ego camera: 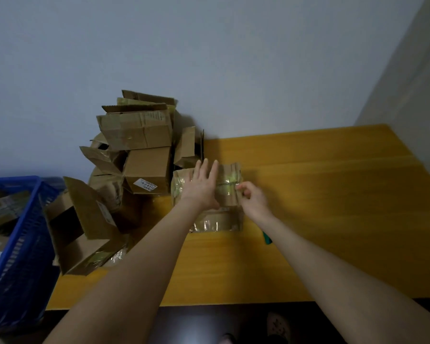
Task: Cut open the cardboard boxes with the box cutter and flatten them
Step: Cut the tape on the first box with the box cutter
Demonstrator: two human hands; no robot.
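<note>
A small taped cardboard box (230, 194) lies on the yellow table (320, 194) in front of me. My left hand (202, 187) lies flat on its top with the fingers straight. At the box's right edge my right hand (252, 198) pinches the cardboard or tape with curled fingers. A green object (267, 238), probably the box cutter, shows on the table beside my right forearm, mostly hidden by it. No hand holds it.
A pile of opened cardboard boxes (139, 150) stands against the wall at the table's left. Another open box (82, 229) lies at the left edge. A blue plastic crate (23, 244) with cardboard inside stands left of the table. Bare tabletop extends to the right.
</note>
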